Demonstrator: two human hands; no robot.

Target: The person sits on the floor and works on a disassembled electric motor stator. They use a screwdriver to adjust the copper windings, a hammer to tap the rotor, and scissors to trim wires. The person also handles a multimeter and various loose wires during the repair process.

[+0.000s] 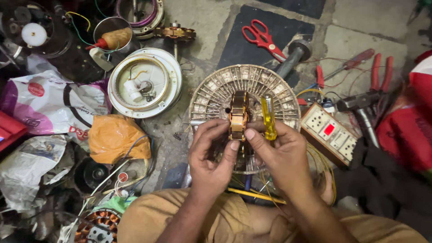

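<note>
Pinching copper-wound coil (238,118) between both thumbs | left hand (211,155) closed on it | right hand (279,153) also grips yellow screwdriver (268,118) | likely stiff, windings fragile; hold by edges

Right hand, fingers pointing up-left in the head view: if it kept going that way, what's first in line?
The right hand already has its thumb on the copper-wound coil it holds with the left hand. Past that comes the round slotted metal disc; depth is hard to judge.
</note>
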